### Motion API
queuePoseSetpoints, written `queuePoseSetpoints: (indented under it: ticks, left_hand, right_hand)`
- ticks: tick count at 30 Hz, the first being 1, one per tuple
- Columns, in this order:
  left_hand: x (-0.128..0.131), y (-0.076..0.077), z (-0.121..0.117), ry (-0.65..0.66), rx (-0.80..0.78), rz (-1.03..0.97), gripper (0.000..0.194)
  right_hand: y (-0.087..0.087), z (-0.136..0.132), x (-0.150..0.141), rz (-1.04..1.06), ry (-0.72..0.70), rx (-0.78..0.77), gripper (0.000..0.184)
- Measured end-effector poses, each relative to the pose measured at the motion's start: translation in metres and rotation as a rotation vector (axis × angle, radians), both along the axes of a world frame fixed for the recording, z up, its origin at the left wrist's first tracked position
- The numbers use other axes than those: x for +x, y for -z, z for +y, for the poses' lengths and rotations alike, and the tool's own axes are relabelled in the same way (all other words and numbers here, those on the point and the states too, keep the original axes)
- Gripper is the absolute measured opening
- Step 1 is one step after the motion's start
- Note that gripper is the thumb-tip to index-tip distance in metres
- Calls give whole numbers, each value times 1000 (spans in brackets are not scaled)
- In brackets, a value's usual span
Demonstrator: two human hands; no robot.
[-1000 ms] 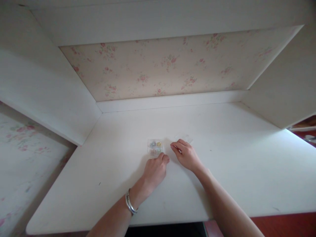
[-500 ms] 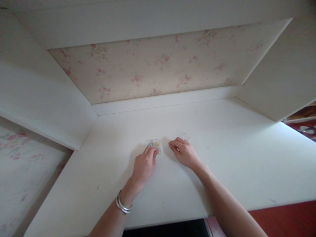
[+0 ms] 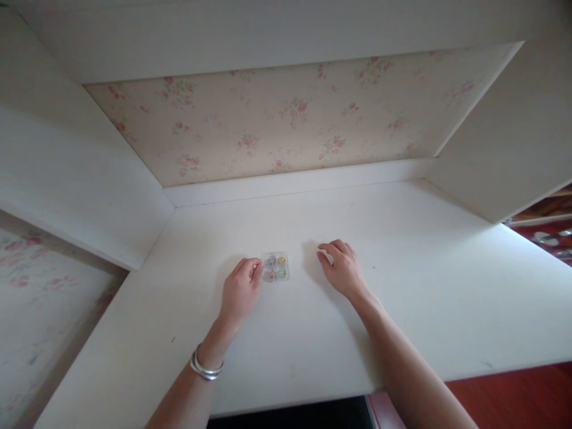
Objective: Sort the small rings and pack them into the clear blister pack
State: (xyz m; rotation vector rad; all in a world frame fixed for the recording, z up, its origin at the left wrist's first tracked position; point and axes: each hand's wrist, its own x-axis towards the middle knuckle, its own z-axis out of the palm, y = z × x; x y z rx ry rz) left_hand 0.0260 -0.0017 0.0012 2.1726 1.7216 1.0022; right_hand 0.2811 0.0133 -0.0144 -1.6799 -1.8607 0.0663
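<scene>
A small square clear plastic box [image 3: 279,280] lies on the white tabletop, with little coloured round pieces in its compartments: grey-blue, yellow, reddish and green. At its left edge my left hand [image 3: 241,287] is closed, thumb and fingertips pinching the edge. My right hand [image 3: 343,268] is held over the table to the right of the box, apart from it. Its thumb and index finger are parted, and I see nothing between them.
The white tabletop [image 3: 402,298] is bounded by a low back ledge [image 3: 295,180] and white side panels [image 3: 504,131]. Flowered wallpaper [image 3: 295,119] covers the back. A dark opening [image 3: 290,416] shows below the front edge, and red flooring [image 3: 513,393] at lower right.
My left hand has moved left from over the box to its left edge, uncovering the front pieces. My right hand has shifted slightly right and its fingers have parted. Clear plastic behind it no longer shows distinctly.
</scene>
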Motion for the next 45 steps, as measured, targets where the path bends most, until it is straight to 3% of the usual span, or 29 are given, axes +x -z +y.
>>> queuePoseSetpoints:
  ticks: [3, 7, 13, 18, 20, 23, 27, 32, 36, 40, 45]
  left_hand:
    - [-10, 4, 3, -18, -60, -49, 23]
    - [-13, 11, 4, -7, -134, -94, 25]
    - [-9, 16, 5, 14, -163, -176, 23]
    - [-13, 21, 8, -7, -233, -252, 28]
    - [-13, 21, 8, 10, -285, -310, 31]
    - [-12, 17, 6, 27, -336, -387, 35]
    - [-11, 8, 4, 27, -281, -433, 36]
    - [-11, 1, 2, 97, -280, -462, 38]
    - [-13, 1, 1, 59, -311, -477, 42]
    - [-13, -3, 1, 70, -320, -560, 45]
    - [-9, -6, -2, 190, -261, -561, 41]
  right_hand:
    - [3, 2, 6, -115, 120, -50, 37]
    - [10, 4, 11, -179, 130, -146, 56]
    - [18, 10, 15, -123, 80, -153, 47]
    - [11, 6, 5, 44, 89, -81, 38]
    - [7, 1, -5, 149, 30, -62, 37]
    - [4, -5, -24, 232, -164, -1, 35]
    - [-2, -8, -48, 230, -376, 94, 31]
    - [-5, -1, -70, 204, -508, 144, 22]
    - [-5, 3, -83, 240, -541, 150, 19]
    - [-12, 0, -88, 462, -477, 63, 18]
    - [-21, -3, -85, 1091, -357, -222, 29]
